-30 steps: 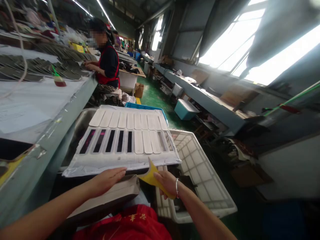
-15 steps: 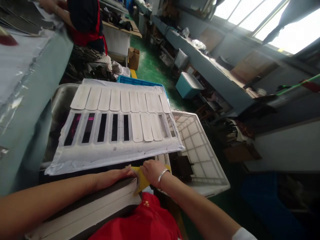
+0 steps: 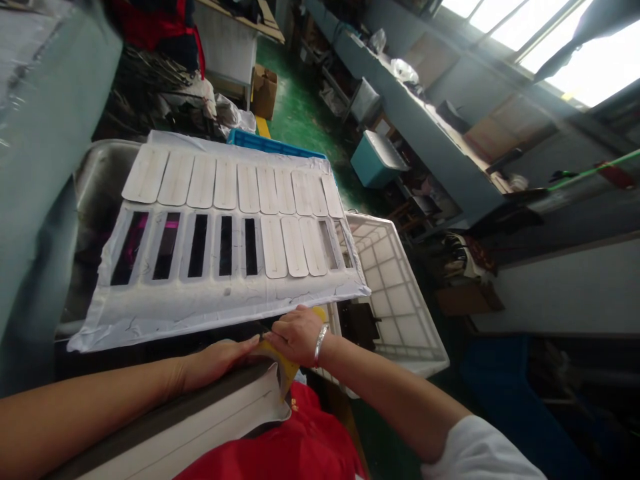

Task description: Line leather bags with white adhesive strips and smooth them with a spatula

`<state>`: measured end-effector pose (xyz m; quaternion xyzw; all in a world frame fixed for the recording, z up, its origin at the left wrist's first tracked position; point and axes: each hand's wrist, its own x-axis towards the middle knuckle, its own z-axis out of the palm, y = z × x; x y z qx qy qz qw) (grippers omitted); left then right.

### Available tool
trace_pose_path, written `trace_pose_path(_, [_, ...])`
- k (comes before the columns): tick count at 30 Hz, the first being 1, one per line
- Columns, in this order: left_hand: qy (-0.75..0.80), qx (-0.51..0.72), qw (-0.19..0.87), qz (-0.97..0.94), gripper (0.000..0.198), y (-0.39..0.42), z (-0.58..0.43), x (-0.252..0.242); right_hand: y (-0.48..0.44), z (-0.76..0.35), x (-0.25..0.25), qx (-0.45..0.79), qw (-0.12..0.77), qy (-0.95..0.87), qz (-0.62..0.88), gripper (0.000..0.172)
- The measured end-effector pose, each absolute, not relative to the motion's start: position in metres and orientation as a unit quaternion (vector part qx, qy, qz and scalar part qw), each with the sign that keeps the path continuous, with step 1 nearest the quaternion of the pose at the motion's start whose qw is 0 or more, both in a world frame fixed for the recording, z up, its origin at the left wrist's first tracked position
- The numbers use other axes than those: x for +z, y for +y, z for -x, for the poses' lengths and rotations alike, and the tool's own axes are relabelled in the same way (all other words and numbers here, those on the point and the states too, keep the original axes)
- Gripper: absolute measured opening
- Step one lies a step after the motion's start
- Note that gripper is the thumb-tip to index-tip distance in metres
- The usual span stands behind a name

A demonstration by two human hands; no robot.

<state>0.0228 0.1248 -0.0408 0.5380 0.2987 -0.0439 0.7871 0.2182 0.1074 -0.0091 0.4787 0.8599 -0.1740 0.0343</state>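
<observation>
Across my lap lies a long piece with a white front face and a dark grey top. My left hand is closed over its upper edge near the right end, thumb pointing right; its other fingers are mostly hidden. My right hand, with a silver bangle at the wrist, grips a yellow piece beside that end. The yellow piece bends down against the end and also shows behind the fingers. What it is made of I cannot tell.
Ahead is a white-wrapped board with slots and several white strips. A white crate stands to its right, a blue crate behind. A co-worker is at upper left; a teal bin stands farther off.
My right hand has moved slightly up, with the yellow piece still in its grip. The long piece's end has shifted slightly right. The view has tilted down, so less of the co-worker shows.
</observation>
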Motion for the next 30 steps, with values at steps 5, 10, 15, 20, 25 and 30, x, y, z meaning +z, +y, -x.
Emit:
trace_pose_path(5, [0.267,-0.040,0.742,-0.614,0.053,0.125,-0.012,-0.056,0.112,-0.216,-0.008,-0.187,0.061,0.880,-0.433,0.042])
trace_pose_path(10, [0.223,-0.022,0.716,-0.661,0.047,0.123,-0.009,-0.063,0.110,-0.215,-0.010,-0.177,0.057,0.887,-0.423,0.044])
trace_pose_path(15, [0.220,-0.021,0.711,-0.668,0.052,0.121,-0.010,-0.059,0.106,-0.216,-0.015,-0.167,0.025,0.895,-0.413,0.045])
trace_pose_path(20, [0.210,-0.035,0.723,-0.657,0.047,0.120,-0.011,-0.047,0.103,-0.216,-0.018,-0.156,-0.005,0.901,-0.405,0.045])
trace_pose_path(25, [0.213,-0.057,0.733,-0.644,0.045,0.122,-0.013,-0.036,0.102,-0.216,-0.019,-0.164,-0.016,0.905,-0.392,0.045])
trace_pose_path(30, [0.216,-0.081,0.726,-0.648,0.044,0.122,-0.013,-0.035,0.108,-0.217,-0.024,-0.162,-0.035,0.926,-0.338,0.046])
